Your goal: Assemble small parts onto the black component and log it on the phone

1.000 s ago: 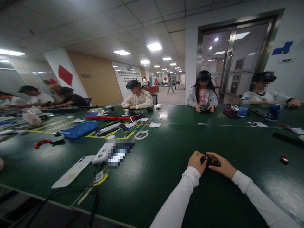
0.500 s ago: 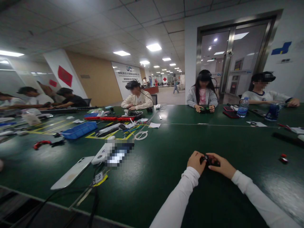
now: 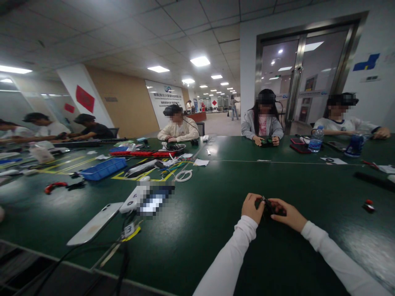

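Both my hands meet over the green table [image 3: 197,238], to the right of the middle. My left hand [image 3: 252,206] is closed, thumb and fingers pinching one side of a small black object [image 3: 267,205]. From the other side, my right hand [image 3: 288,214] grips the same object between thumb and bent fingers. The object is dark with a lighter bit near its top. Its kind is too small and shaded to make out, and my fingers hide part of it.
A small red and black piece [image 3: 368,205] lies to the right. On the left are a white phone [image 3: 94,225], a lit phone [image 3: 154,202], a blue bin [image 3: 103,169] and cables. A water bottle [image 3: 316,139] stands across the table, where several people sit.
My left hand has shifted slightly left and up, and the black object's top has tilted with it. My right hand has stayed almost in place.
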Available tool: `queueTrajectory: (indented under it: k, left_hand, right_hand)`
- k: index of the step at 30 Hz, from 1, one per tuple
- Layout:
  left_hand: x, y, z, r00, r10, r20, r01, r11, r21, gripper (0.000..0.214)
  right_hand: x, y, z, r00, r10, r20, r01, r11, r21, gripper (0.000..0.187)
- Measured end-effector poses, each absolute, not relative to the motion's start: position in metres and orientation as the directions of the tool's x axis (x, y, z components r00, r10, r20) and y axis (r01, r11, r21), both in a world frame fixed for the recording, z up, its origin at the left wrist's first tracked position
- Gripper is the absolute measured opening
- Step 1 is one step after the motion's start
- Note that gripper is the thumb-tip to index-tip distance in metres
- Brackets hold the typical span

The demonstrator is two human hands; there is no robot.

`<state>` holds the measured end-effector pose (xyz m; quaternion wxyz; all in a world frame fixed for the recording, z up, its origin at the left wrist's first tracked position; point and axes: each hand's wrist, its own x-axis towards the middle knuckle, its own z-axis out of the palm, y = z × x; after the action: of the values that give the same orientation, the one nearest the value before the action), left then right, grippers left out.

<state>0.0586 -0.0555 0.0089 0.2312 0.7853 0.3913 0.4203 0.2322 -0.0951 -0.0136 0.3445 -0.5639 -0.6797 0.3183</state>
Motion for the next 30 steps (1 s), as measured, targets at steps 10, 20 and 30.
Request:
queueTrajectory:
  k: [10, 20, 30]
  left_hand:
    - [0.054, -0.034, -0.002, 0.01, 0.948, 0.317, 0.14, -0.315, 0.939, 0.02]
    - [0.052, -0.03, 0.0, 0.053, 0.993, 0.102, -0.226, -0.088, 0.97, 0.03]
    - [0.063, -0.044, 0.005, 0.269, 0.949, 0.166, -0.231, -0.103, 0.967, 0.026]
  right_hand:
    - [0.23, -0.1, -0.006, -0.117, 0.987, 0.108, 0.552, 0.155, -0.819, 0.055]
    - [0.229, -0.101, -0.007, -0.125, 0.984, 0.126, 0.532, 0.174, -0.828, 0.064]
    - [0.236, -0.09, -0.023, -0.117, 0.987, 0.111, 0.419, 0.15, -0.896, 0.067]
